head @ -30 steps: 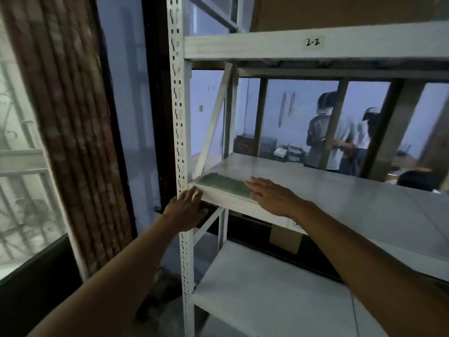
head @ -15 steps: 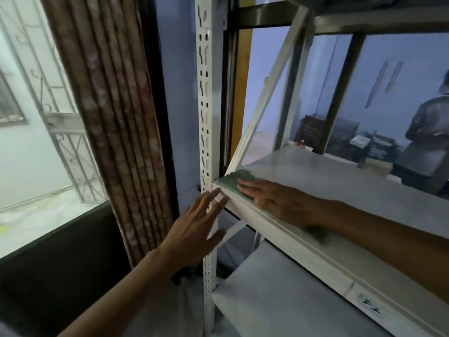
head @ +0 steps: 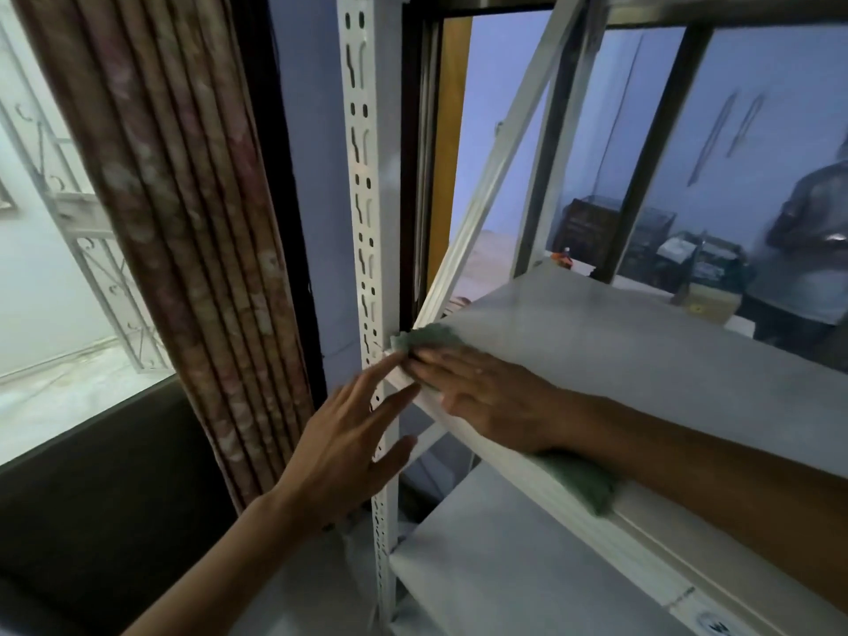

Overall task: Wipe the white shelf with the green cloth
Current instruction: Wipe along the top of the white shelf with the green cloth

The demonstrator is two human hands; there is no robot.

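The white shelf (head: 642,360) runs from the middle of the view to the right. A green cloth (head: 429,337) lies on its front left corner, and part of it shows again under my forearm at the front edge. My right hand (head: 486,397) lies flat on the cloth, fingers pointing at the corner. My left hand (head: 348,442) is spread open beside the perforated white upright (head: 367,268), fingertips at the shelf's corner, holding nothing.
A lower white shelf (head: 504,566) sits under the wiped one. A rolled patterned curtain (head: 183,222) hangs left of the upright, beside a window. A diagonal brace (head: 495,176) rises from the corner. A person (head: 803,250) stands behind the rack at the right.
My view has come closer to the shelf's left corner. My right hand has slid the cloth further into the corner, bunching it. My left hand has left the upright and spread open.
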